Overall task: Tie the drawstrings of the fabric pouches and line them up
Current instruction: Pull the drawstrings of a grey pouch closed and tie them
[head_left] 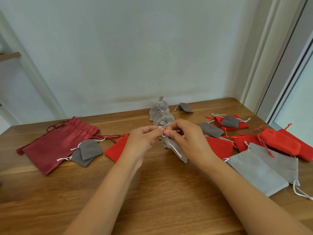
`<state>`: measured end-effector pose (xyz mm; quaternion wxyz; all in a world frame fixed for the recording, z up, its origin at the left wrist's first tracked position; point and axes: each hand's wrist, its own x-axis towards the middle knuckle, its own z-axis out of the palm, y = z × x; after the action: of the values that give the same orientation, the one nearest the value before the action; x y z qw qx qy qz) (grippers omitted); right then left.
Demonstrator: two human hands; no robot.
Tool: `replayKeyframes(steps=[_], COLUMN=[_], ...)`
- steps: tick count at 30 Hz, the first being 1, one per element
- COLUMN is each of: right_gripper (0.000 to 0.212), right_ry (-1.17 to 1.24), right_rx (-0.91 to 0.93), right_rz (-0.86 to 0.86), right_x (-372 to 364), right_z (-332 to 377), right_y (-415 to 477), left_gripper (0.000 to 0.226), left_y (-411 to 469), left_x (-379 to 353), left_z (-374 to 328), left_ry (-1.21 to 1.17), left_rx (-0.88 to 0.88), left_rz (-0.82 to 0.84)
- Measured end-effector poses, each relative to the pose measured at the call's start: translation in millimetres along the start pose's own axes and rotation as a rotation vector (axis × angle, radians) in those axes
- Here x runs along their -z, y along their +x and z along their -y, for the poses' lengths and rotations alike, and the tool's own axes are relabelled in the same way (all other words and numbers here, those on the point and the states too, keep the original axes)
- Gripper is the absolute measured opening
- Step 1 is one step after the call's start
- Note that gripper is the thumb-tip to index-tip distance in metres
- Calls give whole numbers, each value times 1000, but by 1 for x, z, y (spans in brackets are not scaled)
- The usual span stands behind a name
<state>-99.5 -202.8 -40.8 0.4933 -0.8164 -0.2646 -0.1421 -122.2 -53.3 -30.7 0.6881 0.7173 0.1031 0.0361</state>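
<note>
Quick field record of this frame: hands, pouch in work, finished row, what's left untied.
left hand: pinches drawstring at pouch neck
right hand: pinches same drawstring
pouch in work: small, light grey, neck cinched
finished row: tied light grey pouches, running toward wall
untied, left: dark red bag, dark grey pouches, red pouch
untied, right: red pouches, large grey pouches

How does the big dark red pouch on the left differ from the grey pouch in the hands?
The dark red pouch is far larger than the grey pouch. The dark red pouch lies flat, unheld; the grey pouch has a gathered neck, its cord pinched by the left hand and right hand. Both have drawstrings.
</note>
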Motion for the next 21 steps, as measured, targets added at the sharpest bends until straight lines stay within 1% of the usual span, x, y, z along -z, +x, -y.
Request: replayKeyframes(steps=[2, 4, 5, 7, 8, 10, 13, 15, 17, 20, 21], right_gripper=[9, 10, 11, 14, 16, 18, 21, 23, 20, 14, 13], right_ry=[9, -11, -30, -56, -59, -55, -17, 25, 69, 108, 114], right_rx=[7, 15, 23, 49, 61, 78, 77, 62, 53, 62, 69], right_rz=[2, 15, 27, 37, 33, 21, 16, 22, 39, 93, 103], right_x=[0, 0, -1, -3, -4, -3, -1, -2, -2, 1, 2], right_z=[1, 2, 2, 2, 3, 3, 2, 1, 1, 0, 0], right_y=[-1, -2, -2, -3, -3, -3, -3, -3, -4, -4, -4], left_gripper=[14, 7, 8, 19, 23, 21, 8, 6, 6, 19, 21], left_y=[1, 1, 1, 1, 1, 2, 2, 3, 3, 5, 5], left_x=[2, 5, 6, 8, 9, 11, 14, 16, 17, 19, 19], left_z=[-1, -4, -5, -7, -7, -8, -8, -7, -6, -6, -6], left_ry=[-53, -147, -183, -222, -235, -238, -91, -3, -17, -114, -134], left_rx=[69, 122, 143, 174, 182, 170, 94, 60, 70, 139, 158], left_rz=[52, 137, 178, 227, 233, 246, 262, 261, 263, 255, 252])
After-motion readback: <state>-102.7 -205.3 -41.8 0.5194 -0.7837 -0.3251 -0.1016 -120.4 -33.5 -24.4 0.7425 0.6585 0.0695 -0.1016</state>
